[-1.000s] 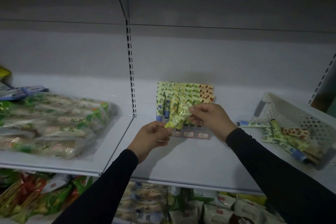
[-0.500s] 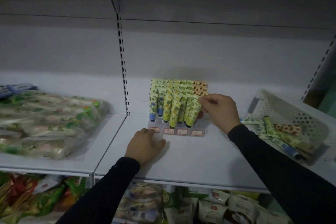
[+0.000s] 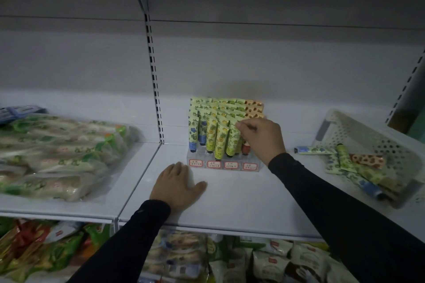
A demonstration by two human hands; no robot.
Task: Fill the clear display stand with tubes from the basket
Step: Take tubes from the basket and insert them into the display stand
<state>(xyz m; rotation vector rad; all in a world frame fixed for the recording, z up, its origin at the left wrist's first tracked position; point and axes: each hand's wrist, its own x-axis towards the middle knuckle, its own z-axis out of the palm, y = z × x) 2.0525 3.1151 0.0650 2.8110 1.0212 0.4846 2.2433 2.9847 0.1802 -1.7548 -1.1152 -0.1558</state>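
The clear display stand (image 3: 222,165) stands mid-shelf, packed with upright patterned tubes in rows, caps down, with red price labels along its front. My right hand (image 3: 261,136) pinches the top of a green-patterned tube (image 3: 232,139) in the stand's front right area. My left hand (image 3: 178,185) rests flat on the shelf just left of the stand's front corner. The white perforated basket (image 3: 377,142) lies at the right with several loose tubes (image 3: 355,163) in it, and one blue-capped tube (image 3: 315,150) at its mouth.
Clear bags of packaged food (image 3: 59,156) fill the left shelf section beyond the slotted upright (image 3: 156,99). Bagged snacks (image 3: 271,262) crowd the lower shelf. The upper shelf's underside hangs overhead.
My left hand let go of the tube and came down flat on the shelf. My right hand stood the green tube in the stand and still pinches its top.
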